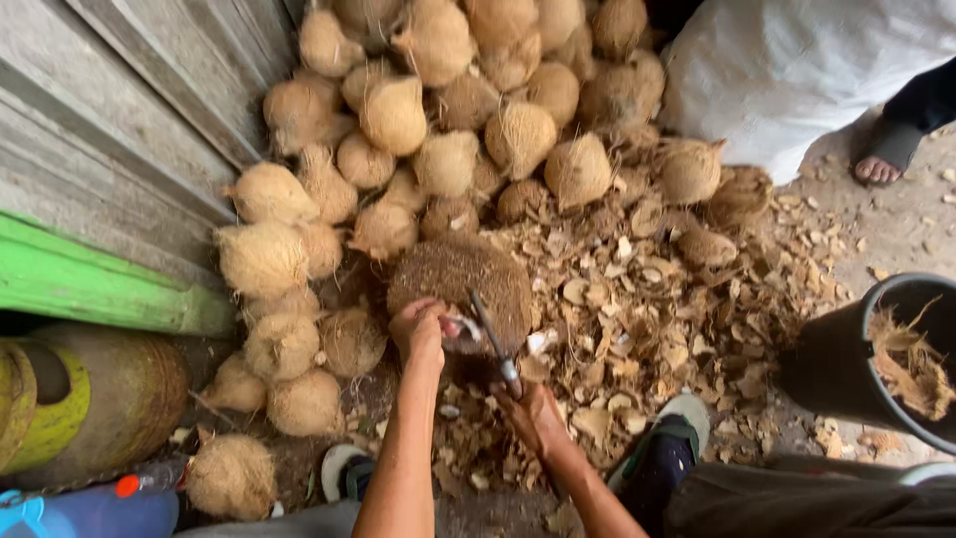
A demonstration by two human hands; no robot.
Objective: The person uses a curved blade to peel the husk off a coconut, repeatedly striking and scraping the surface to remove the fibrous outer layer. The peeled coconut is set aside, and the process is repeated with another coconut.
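Observation:
My left hand grips a coconut pressed against a round fibrous block. A knife with a dark blade is gripped in my right hand; the blade lies across the coconut next to my left fingers. Behind the block rises a big heap of husked brown coconuts. Shell chips and husk scraps cover the ground to the right of my hands.
A grey plank wall with a green board stands at left. A black bucket with husk fibre is at right. A white sack and another person's sandalled foot are upper right. My shoe rests below the scraps.

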